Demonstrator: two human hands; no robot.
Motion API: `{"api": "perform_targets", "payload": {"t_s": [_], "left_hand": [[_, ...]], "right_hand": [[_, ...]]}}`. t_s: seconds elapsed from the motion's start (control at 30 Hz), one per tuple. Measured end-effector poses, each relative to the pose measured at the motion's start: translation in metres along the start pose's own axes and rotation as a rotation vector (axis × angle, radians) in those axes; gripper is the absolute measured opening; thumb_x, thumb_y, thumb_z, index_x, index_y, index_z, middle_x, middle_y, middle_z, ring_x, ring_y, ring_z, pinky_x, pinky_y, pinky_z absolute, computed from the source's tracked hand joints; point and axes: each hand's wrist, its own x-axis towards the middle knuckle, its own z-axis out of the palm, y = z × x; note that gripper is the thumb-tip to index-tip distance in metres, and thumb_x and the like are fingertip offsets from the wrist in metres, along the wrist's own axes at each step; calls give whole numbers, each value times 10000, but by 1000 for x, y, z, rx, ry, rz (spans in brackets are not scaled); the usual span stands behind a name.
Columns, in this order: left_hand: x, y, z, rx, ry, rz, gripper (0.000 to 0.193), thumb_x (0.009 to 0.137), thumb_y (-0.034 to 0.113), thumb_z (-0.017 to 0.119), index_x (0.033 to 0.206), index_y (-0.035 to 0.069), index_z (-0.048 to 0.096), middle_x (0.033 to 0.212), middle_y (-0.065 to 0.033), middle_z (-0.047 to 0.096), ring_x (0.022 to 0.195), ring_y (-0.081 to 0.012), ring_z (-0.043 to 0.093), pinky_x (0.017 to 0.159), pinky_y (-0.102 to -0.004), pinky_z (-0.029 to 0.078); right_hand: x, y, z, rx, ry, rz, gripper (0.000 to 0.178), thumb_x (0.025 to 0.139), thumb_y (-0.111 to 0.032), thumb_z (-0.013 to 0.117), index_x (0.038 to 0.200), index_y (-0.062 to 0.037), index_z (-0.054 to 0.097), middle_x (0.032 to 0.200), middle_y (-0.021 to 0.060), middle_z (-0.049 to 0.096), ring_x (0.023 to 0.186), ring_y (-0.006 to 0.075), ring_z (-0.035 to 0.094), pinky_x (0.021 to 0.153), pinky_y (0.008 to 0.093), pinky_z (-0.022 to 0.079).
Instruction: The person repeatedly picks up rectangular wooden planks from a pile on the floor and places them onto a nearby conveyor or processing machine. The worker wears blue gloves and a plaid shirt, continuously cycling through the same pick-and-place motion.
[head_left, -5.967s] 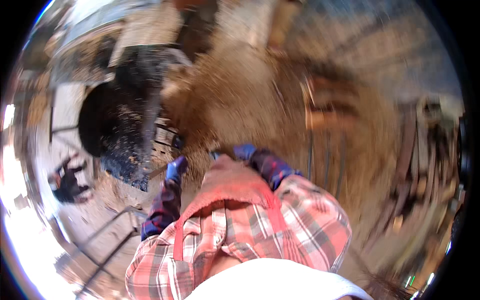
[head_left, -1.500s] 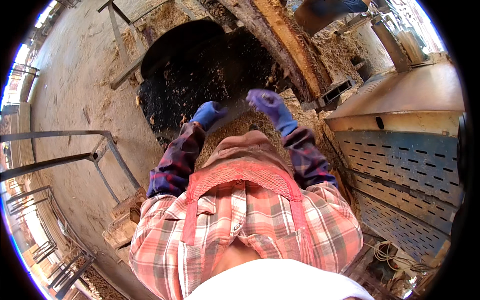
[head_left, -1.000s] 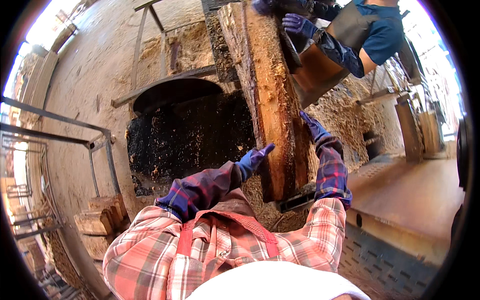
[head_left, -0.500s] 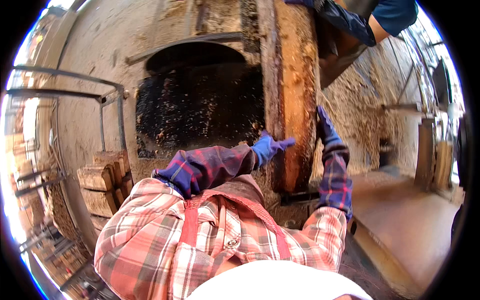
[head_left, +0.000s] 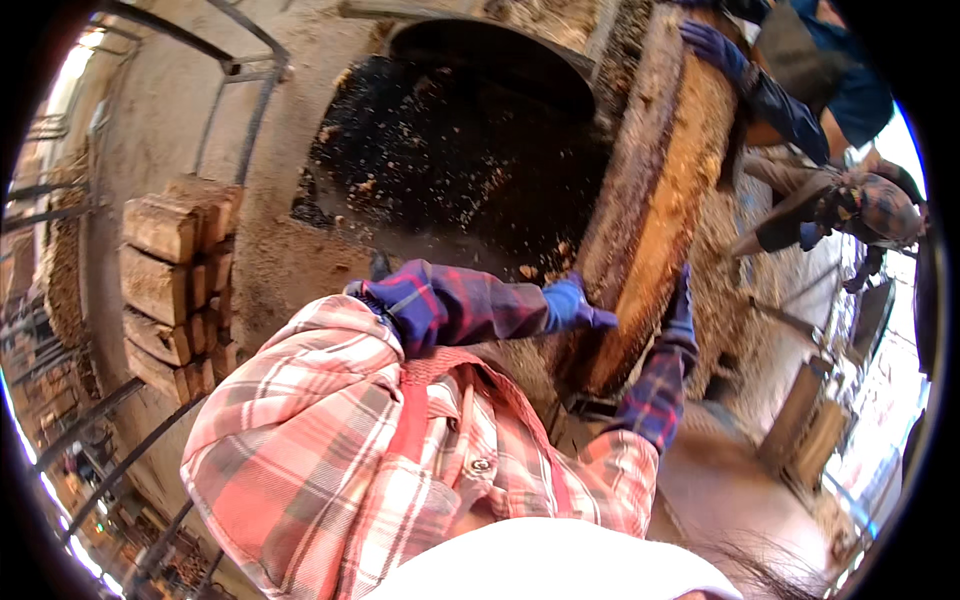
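Observation:
A long sawn log (head_left: 690, 160), with dark bark at the left and a bare orange-brown face, slants from far right toward me. My left hand (head_left: 575, 303), in a blue glove, grips its left edge near the close end, thumb stretched over the top. Against the right side lies my right hand (head_left: 681, 300), also gloved, its fingers flat and partly hidden behind the wood. At the far end a co-worker's gloved hand (head_left: 715, 50) rests on the same log.
Left of the log is a black metal plate (head_left: 430, 160) strewn with wood chips. Stacked wood blocks (head_left: 160, 290) stand at the left beside a metal frame (head_left: 245, 70). Another person (head_left: 850, 205) bends at the far right. Upright boards (head_left: 805, 420) stand at the right.
My view has swung, so the log appears tilted, its far end farther right. My hands stay on its near end. A second person at the right has come into view.

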Motion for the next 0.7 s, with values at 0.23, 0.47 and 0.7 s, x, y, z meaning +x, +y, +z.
{"api": "perform_targets", "payload": {"t_s": [0.23,0.47,0.7], "left_hand": [[-19,20,-43,-36,47,-116,1207,441,609,803,1308,-79,321,1240,-224,495,1136,-332,498,946,-362,411],[-58,23,-65,-465,73,437,1116,494,585,809,1339,17,350,1255,-175,495,1174,-302,459,994,-403,360],[-23,6,-57,-125,103,1,1091,437,614,806,1239,-30,442,1140,-199,557,1051,-297,549,880,-385,440]], "right_hand": [[1,-16,43,23,87,80,686,860,-565,445,1288,-29,466,1267,79,509,1141,210,479,1004,295,333],[1,-40,81,-67,54,40,622,872,-493,451,1284,-27,470,1279,83,494,1164,207,461,1016,295,323],[9,-24,81,-57,47,50,560,883,-422,458,1279,-25,473,1292,87,480,1188,204,442,1028,295,313]]}}
